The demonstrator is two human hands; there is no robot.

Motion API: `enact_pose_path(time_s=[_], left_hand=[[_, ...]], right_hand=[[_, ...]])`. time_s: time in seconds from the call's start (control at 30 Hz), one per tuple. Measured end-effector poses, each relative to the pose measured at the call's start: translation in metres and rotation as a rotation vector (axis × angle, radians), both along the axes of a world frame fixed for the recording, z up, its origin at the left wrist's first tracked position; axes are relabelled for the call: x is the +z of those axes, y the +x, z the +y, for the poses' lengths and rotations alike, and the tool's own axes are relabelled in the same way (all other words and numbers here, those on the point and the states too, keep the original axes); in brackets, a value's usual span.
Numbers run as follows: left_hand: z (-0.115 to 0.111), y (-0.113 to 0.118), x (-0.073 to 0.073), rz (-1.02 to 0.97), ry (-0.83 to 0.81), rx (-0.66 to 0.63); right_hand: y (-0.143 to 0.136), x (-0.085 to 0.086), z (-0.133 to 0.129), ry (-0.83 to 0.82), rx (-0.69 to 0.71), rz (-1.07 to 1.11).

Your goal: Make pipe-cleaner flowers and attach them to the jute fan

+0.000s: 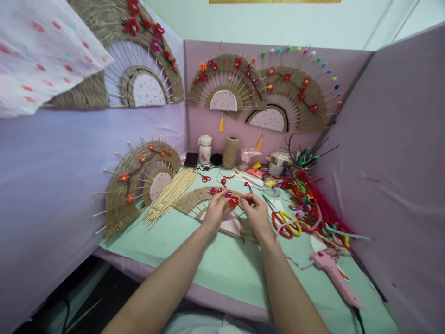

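A red pipe-cleaner flower (234, 201) is between my two hands, above a twine-wrapped fan (192, 198) lying on the table. My left hand (216, 211) has its fingers closed at the flower's left side. At the other side, my right hand (255, 211) pinches close to the petals; what lies between its fingertips is too small to make out. Purple and red flowers sit along the fan's upper rim behind my fingers. The fan's pale dotted centre (231, 224) shows below, partly covered by my left hand.
Right of my hands lie scissors (287, 223) and heaped pipe cleaners (311, 204). A pink glue gun (337, 276) rests at the right front. Thin sticks (170, 195) lie left. A twine spool (230, 153) and a white jar (205, 149) stand behind; finished fans (142, 185) lean around.
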State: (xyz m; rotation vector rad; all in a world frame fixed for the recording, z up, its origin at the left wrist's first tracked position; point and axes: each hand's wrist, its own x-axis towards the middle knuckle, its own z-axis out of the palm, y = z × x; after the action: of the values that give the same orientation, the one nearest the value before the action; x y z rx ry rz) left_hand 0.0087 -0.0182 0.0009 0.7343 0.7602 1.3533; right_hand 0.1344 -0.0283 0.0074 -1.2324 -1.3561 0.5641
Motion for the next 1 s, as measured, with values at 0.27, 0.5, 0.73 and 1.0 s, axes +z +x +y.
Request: enact_pose_path(time_s=[0.27, 0.5, 0.73, 1.0], left_hand=[[0.0, 0.001, -0.002, 0.013, 0.044, -0.001], [-0.001, -0.001, 0.0, -0.001, 0.031, 0.011], [-0.002, -0.003, 0.005, -0.097, -0.038, -0.041], [-0.004, -0.001, 0.007, -0.062, -0.043, -0.065]], right_hand=[[-0.006, 0.003, -0.006, 0.166, 0.027, -0.205], [-0.003, -0.001, 0.0, -0.001, 0.033, 0.054], [-0.001, -0.004, 0.004, -0.058, 0.12, 0.124], [0.0, -0.006, 0.009, -0.054, 0.046, 0.23]])
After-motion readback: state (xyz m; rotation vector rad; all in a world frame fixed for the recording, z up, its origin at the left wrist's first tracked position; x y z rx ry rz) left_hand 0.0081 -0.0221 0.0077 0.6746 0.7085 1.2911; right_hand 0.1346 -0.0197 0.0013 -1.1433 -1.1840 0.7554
